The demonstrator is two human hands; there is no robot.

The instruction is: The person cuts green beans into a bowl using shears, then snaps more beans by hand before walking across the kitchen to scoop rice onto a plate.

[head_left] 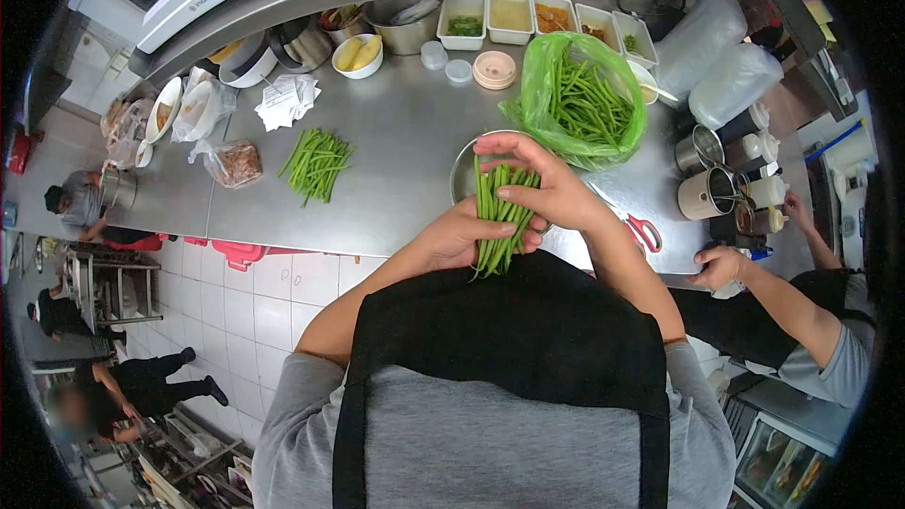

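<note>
Left hand (455,234)'s clamped round the bean bunch (496,207), right hand (558,192) cupping it, 5 o'clock from the steel bowl (459,172); green bag (534,85) at 1 o'clock. Looks light, stiffish, snappable, so I'd grip mid-bunch, gently.

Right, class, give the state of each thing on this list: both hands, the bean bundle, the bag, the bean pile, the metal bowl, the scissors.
Left hand: holding the bundle's lower part.
Right hand: thumb across the bundle.
Bean bundle: gathered, held in both hands.
Green bag: open, full of beans.
Bean pile: loose on the counter.
Metal bowl: partly hidden, contents unclear.
Scissors: lying down; blades unclear.
</note>
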